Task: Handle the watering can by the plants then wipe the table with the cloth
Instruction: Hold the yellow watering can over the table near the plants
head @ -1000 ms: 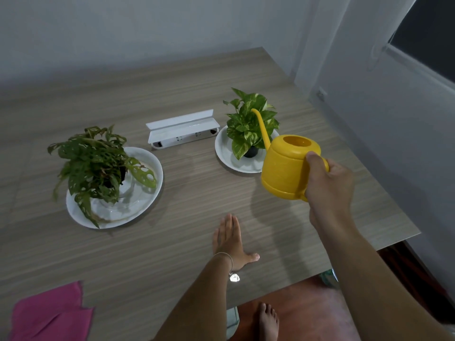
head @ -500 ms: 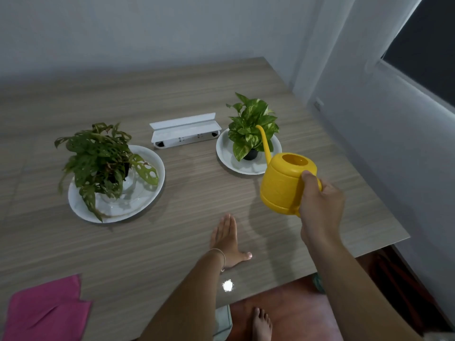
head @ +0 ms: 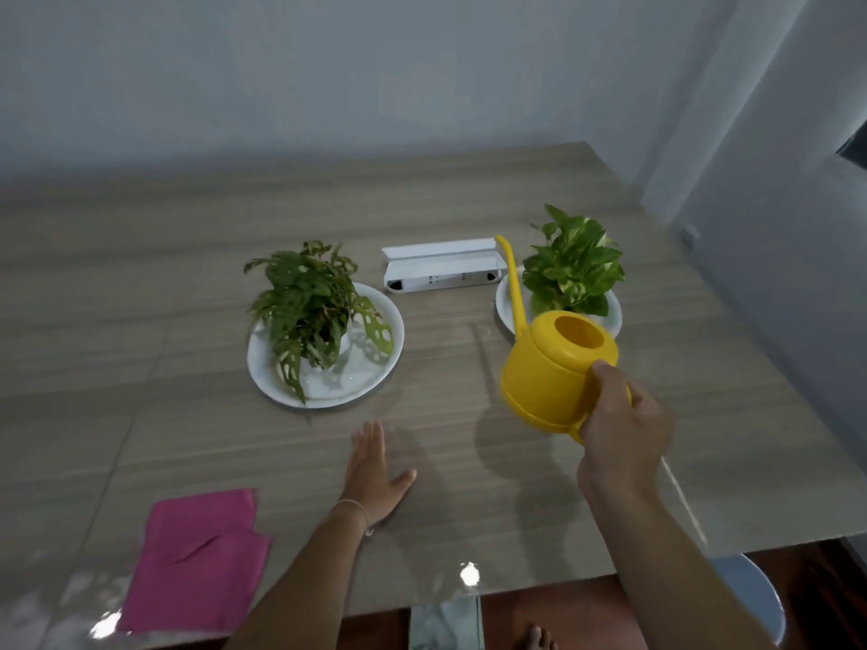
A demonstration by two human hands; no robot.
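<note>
Yellow watering can (head: 546,372) is held above the surface by the right hand (head: 621,422), closed on its handle — the spout should be tipped slowly over the plant (head: 572,269); left hand (head: 373,471) lies flat, empty.

A pale wood-grain worktop (head: 469,199) stands against a plain grey-white wall (head: 328,63). At the right, a pale wall (head: 774,204) bears a dark window corner (head: 856,150). Below lies reddish-brown floor (head: 563,612).

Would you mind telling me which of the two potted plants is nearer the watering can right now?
The bright variegated plant on the right-hand plate, just behind the yellow watering can. The darker, holey-leaved plant sits well off to the left.
</note>
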